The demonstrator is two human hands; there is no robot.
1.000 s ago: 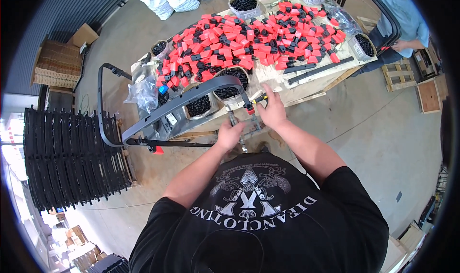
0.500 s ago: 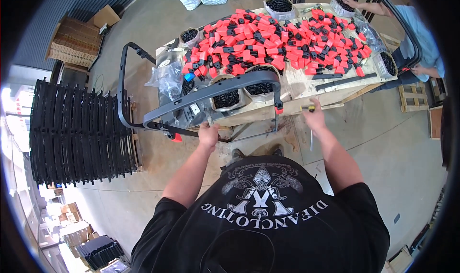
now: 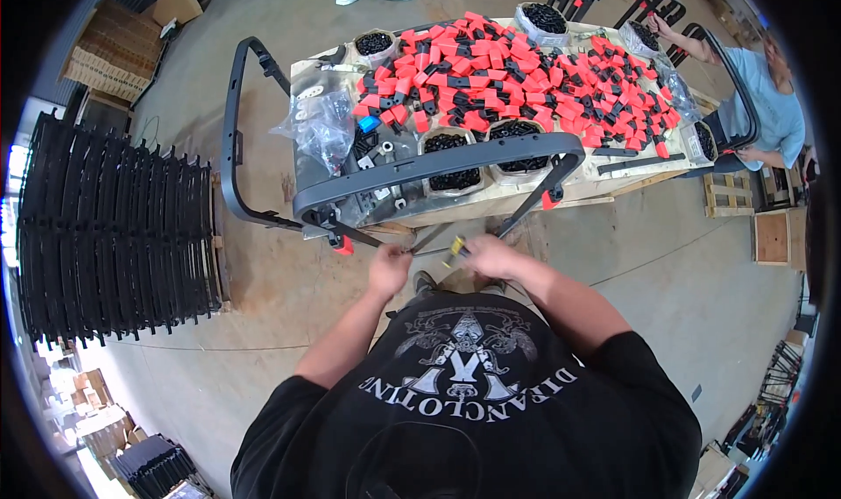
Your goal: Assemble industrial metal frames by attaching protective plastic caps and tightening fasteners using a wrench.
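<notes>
While the right hand point(image 3: 492, 258) closes around a yellow-and-black tool point(image 3: 455, 252), the left hand point(image 3: 388, 271) curls its fingers beside it at the lower end of a bent dark frame point(image 3: 438, 162); whether those fingers grip anything cannot be told. The frame lies just beyond both hands, looping over the near left part of a wooden worktable point(image 3: 491, 205), red caps point(image 3: 343, 246) on its lower ends. Concrete floor point(image 3: 648, 280) surrounds the table, with a stack of dark bars point(image 3: 123, 227) to the left and a wooden pallet point(image 3: 729, 194) at right. On the tabletop, a heap of red-and-black pieces point(image 3: 491, 70) spreads among containers of small black parts point(image 3: 451, 155), near a clear plastic bag point(image 3: 324, 129) and a blue item point(image 3: 369, 124). The frame's near bar stands between the hands and the heap, crossing in front of two containers. Across the table's far right corner, a co-worker in light blue point(image 3: 771, 122) reaches one hand to another container.
</notes>
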